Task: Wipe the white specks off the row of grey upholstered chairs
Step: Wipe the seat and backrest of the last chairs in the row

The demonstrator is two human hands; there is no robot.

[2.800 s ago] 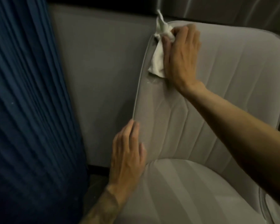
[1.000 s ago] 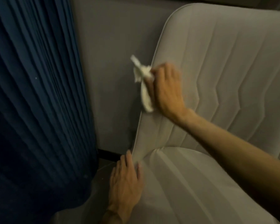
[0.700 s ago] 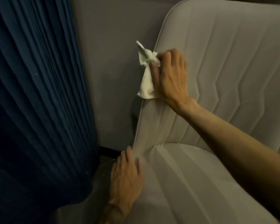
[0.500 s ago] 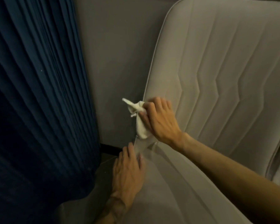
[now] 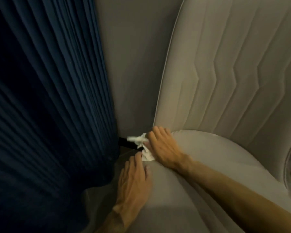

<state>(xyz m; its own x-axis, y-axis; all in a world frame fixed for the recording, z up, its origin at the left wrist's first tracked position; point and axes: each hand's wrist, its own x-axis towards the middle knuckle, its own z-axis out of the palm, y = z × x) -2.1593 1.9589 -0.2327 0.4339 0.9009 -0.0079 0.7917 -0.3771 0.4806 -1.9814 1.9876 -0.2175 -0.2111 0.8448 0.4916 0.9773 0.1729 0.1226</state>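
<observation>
Passage at the corner of the seat [image 5: 217, 165]. A pleated curtain [image 5: 49, 106] fills 7 to 11 o'clock; the chair back [image 5: 233, 73] rises from 12 to 3 o'clock. Between them a gap along the bare wall [image 5: 133, 64] narrows downward to the corner, blocked there by the right hand [image 5: 165, 148] gripping a cloth [image 5: 145, 148] and, at its 7 o'clock, the left hand [image 5: 134, 180] flat on the seat edge. The seat lies open toward 4 o'clock

From here the chair [image 5: 225, 73] reads as matt grey cloth, padded, with stitched zigzag channels and smooth piping along its edge. The white wipe [image 5: 147, 156] looks like thin crumpled paper, though blur could hide cloth. The curtain [image 5: 49, 98] is dark blue pleated fabric and the wall [image 5: 133, 56] is flat, matt grey.
</observation>
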